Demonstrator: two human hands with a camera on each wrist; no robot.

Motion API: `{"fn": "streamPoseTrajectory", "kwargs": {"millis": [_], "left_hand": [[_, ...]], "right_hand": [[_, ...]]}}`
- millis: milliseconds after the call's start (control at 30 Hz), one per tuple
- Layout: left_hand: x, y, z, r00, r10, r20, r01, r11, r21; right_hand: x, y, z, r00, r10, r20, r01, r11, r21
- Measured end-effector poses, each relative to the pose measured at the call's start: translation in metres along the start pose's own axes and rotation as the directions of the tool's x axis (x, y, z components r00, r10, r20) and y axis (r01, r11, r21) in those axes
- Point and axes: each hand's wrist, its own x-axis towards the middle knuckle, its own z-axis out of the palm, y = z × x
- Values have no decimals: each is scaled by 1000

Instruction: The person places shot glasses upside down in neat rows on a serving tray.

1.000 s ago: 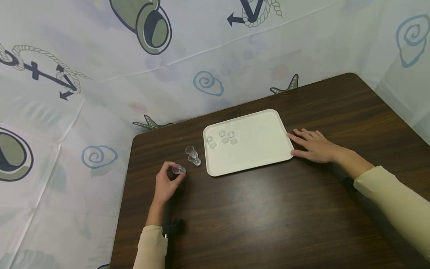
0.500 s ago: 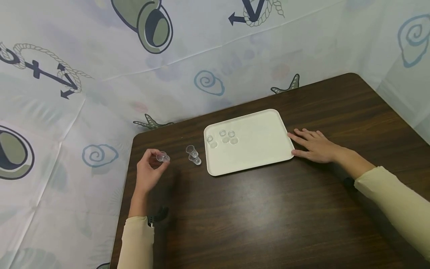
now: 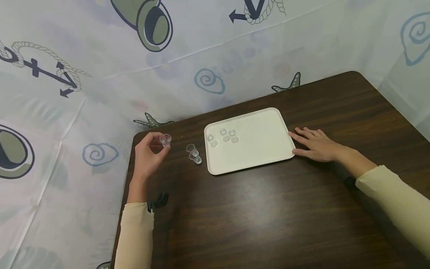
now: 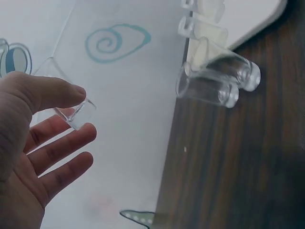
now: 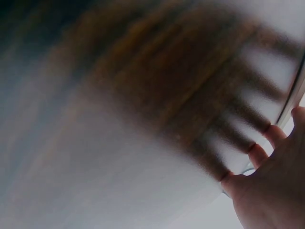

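My left hand (image 3: pixel 146 158) pinches a small clear shot glass (image 3: pixel 165 140) between thumb and fingers, above the table's left side. In the left wrist view, the thumb lies across this glass (image 4: pixel 82 115) and the other fingers are spread behind it. Two more clear shot glasses stand close together, mouths up: one farther back (image 3: pixel 190 149) and one nearer (image 3: pixel 196 159). Right of them lies a cream tray (image 3: pixel 252 153), with three glasses (image 3: pixel 232 133) mouth down at its left end. My right hand (image 3: pixel 317 146) lies spread on the table, fingertips at the tray's right edge.
The dark wood table (image 3: pixel 235 213) has its back edge against a hanging cloth (image 3: pixel 174 86) printed with shells and anchors. Another stretch of cloth (image 3: pixel 60 194) hangs along the left side.
My left hand has lifted the shot glass and carried it left and farther back, away from the standing pair. The right hand and the tray have not moved.
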Motion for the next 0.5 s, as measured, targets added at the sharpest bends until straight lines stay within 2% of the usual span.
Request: {"fn": "streamPoseTrajectory", "kwargs": {"millis": [233, 500], "left_hand": [[18, 19, 7, 992, 99, 75, -102, 994, 36], [32, 33, 21, 965, 176, 195, -201, 972, 117]], "right_hand": [[1, 2, 0, 1000, 10, -1, -10, 1000, -12], [0, 0, -1, 1000, 14, 1, -13, 1000, -15]]}}
